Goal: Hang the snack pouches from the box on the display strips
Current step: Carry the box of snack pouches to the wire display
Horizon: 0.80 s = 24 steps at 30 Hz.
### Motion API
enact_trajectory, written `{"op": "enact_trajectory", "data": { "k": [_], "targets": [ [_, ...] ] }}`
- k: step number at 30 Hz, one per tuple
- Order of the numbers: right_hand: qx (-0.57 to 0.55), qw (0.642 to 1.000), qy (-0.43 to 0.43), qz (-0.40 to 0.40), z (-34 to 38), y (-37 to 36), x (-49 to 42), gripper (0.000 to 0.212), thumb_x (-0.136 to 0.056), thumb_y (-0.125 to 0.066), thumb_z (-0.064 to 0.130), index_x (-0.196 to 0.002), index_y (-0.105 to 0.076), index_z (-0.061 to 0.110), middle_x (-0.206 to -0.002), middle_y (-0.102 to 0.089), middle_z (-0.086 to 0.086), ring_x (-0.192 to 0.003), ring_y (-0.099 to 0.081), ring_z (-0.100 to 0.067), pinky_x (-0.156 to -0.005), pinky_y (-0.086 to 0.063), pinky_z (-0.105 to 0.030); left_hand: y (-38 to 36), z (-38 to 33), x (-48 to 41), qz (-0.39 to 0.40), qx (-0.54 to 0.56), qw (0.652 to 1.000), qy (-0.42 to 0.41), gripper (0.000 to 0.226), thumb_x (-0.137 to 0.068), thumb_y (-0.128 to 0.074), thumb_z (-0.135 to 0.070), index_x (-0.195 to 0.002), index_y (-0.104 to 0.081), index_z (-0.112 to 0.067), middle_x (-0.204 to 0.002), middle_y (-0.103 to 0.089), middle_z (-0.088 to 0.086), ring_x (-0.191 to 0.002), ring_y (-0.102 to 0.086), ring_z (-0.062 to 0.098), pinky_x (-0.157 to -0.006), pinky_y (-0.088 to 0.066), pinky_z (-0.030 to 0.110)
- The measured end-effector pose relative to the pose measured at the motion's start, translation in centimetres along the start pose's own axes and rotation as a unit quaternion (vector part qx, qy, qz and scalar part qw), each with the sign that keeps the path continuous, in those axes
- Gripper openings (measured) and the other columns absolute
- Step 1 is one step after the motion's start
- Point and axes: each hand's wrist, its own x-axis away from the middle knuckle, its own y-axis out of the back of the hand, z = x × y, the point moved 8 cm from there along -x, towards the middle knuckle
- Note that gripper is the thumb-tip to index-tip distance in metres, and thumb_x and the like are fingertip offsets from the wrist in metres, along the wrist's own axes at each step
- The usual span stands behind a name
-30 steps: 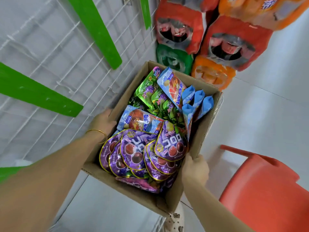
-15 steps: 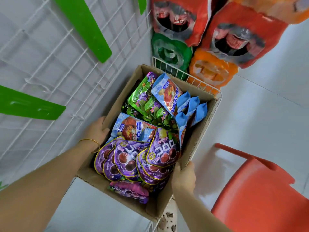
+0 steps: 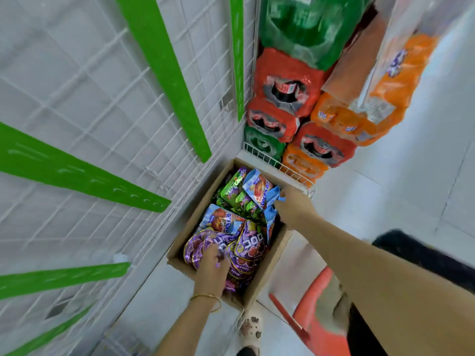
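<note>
Snack pouches (image 3: pixel 226 220) fill a cardboard box (image 3: pixel 189 228) low in the frame, none of them yet hung; the job looks barely begun. At far left, green display strips (image 3: pixel 84 179) slant across a white wire grid panel (image 3: pixel 84 98); every strip in view is bare. Right of them the box sits open-topped at the panel's foot, a white wire rim (image 3: pixel 279 165) showing just behind it; purple pouches (image 3: pixel 250 249) crowd its near end, green pouches (image 3: pixel 232 188) and light-blue pouches (image 3: pixel 257 187) its far end. The person's left hand (image 3: pixel 212 264), a thin bangle (image 3: pixel 205 296) at the wrist, reaches into the purple pouches; its fingers (image 3: pixel 214 250) curl down among them and appear to grip one or more, though blur hides how many. Further right, the right hand (image 3: pixel 293 205) dips to the box's far corner, its fingers pinching the top edge of one of the light-blue pouches. Beyond it, shrink-wrapped drink packs (image 3: pixel 285 83) in red, green and orange stand stacked on the floor (image 3: pixel 385 201); a red chair (image 3: pixel 316 319) sits at lower right. Left to do, judging by this view: lift the pouches out, raise them to the strips, hook each one on, and repeat until the box is empty; that is practically the whole task.
</note>
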Motion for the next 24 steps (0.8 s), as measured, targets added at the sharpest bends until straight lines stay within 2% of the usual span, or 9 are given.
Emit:
{"op": "enact_trajectory", "data": {
  "k": [3,5,8,11,13,16,17,20,24],
  "targets": [
    [0.02,0.999,0.047,0.015,1.8,0.6,0.4,0.032,-0.091,-0.041,0.01,-0.123,-0.045,0.005,-0.096,-0.055,-0.012,-0.081,-0.056,-0.029,-0.068,-0.049,-0.036,-0.1,-1.1,2.5,-0.003,0.043,0.999,0.008,0.043,-0.089,-0.054,-0.006,-0.131,-0.045,-0.007,-0.134,-0.046,0.006,-0.122,-0.048,0.024,-0.108,-0.036,0.038],
    [0.047,0.996,0.069,0.026,1.7,0.6,-0.4,0.032,-0.091,-0.042,0.006,-0.122,-0.047,0.007,-0.095,-0.054,-0.011,-0.078,-0.055,-0.027,-0.066,-0.048,-0.035,0.3,-2.0,2.7,-0.025,0.05,0.998,-0.004,0.039,-0.089,-0.054,-0.008,-0.127,-0.047,-0.005,-0.13,-0.05,0.008,-0.119,-0.05,0.024,-0.103,-0.039,0.034],
    [0.107,0.99,0.092,0.028,0.6,1.2,-3.3,0.031,-0.089,-0.039,0.004,-0.118,-0.049,0.011,-0.09,-0.058,-0.012,-0.068,-0.054,-0.025,-0.058,-0.044,-0.033,1.2,-3.7,1.3,-0.057,0.067,0.996,-0.033,0.037,-0.089,-0.054,-0.008,-0.125,-0.051,-0.009,-0.126,-0.053,0.004,-0.113,-0.051,0.016,-0.102,-0.04,0.033],
    [0.196,0.966,0.159,0.065,1.5,0.6,-6.3,0.018,-0.092,-0.045,0.012,-0.109,-0.05,0.015,-0.087,-0.05,0.0,-0.081,-0.047,-0.021,-0.071,-0.04,-0.03,1.6,-4.0,-0.9,-0.095,0.082,0.991,-0.038,0.031,-0.089,-0.054,-0.008,-0.119,-0.056,-0.012,-0.118,-0.058,0.002,-0.111,-0.053,0.015,-0.1,-0.041,0.031],
    [0.27,0.931,0.227,0.098,2.9,-1.0,-9.0,0.018,-0.093,-0.046,0.016,-0.11,-0.045,0.022,-0.099,-0.052,0.0,-0.089,-0.049,-0.022,-0.076,-0.041,-0.03,1.3,-3.9,-3.6,-0.146,0.085,0.985,-0.028,0.03,-0.088,-0.056,-0.009,-0.118,-0.057,-0.012,-0.112,-0.059,0.002,-0.108,-0.055,0.016,-0.099,-0.041,0.031],
    [0.319,0.885,0.321,0.111,5.0,-3.8,-12.9,0.042,-0.09,-0.052,0.025,-0.131,-0.043,0.026,-0.132,-0.047,-0.004,-0.112,-0.053,-0.025,-0.09,-0.047,-0.036,-0.8,-3.2,-8.4,-0.194,0.079,0.978,-0.019,0.029,-0.086,-0.058,-0.008,-0.115,-0.059,-0.008,-0.114,-0.061,0.01,-0.108,-0.057,0.023,-0.096,-0.042,0.032],
    [0.327,0.87,0.353,0.107,5.4,-4.8,-14.1,0.045,-0.09,-0.054,0.027,-0.134,-0.042,0.026,-0.135,-0.044,-0.004,-0.118,-0.049,-0.026,-0.095,-0.044,-0.037,-1.9,-2.8,-10.1,-0.2,0.074,0.977,-0.017,0.029,-0.086,-0.058,-0.008,-0.115,-0.058,-0.007,-0.115,-0.061,0.011,-0.109,-0.057,0.024,-0.096,-0.042,0.032],
    [0.381,0.792,0.467,0.093,6.3,-8.3,-17.1,0.053,-0.088,-0.059,0.03,-0.136,-0.039,0.026,-0.139,-0.039,-0.004,-0.128,-0.038,-0.026,-0.103,-0.038,-0.039,-4.4,-1.3,-13.9,-0.233,0.079,0.969,-0.014,0.032,-0.086,-0.056,-0.006,-0.118,-0.057,-0.008,-0.117,-0.06,0.013,-0.108,-0.056,0.024,-0.099,-0.042,0.035],
    [0.416,0.719,0.554,0.058,6.2,-11.1,-19.5,0.051,-0.085,-0.06,0.034,-0.132,-0.042,0.027,-0.132,-0.044,-0.001,-0.125,-0.037,-0.024,-0.097,-0.038,-0.038,-5.8,0.8,-17.9,-0.286,0.085,0.953,-0.049,0.028,-0.087,-0.056,-0.006,-0.115,-0.059,-0.01,-0.109,-0.058,0.006,-0.09,-0.054,0.014,-0.089,-0.041,0.025]
  ]
}}
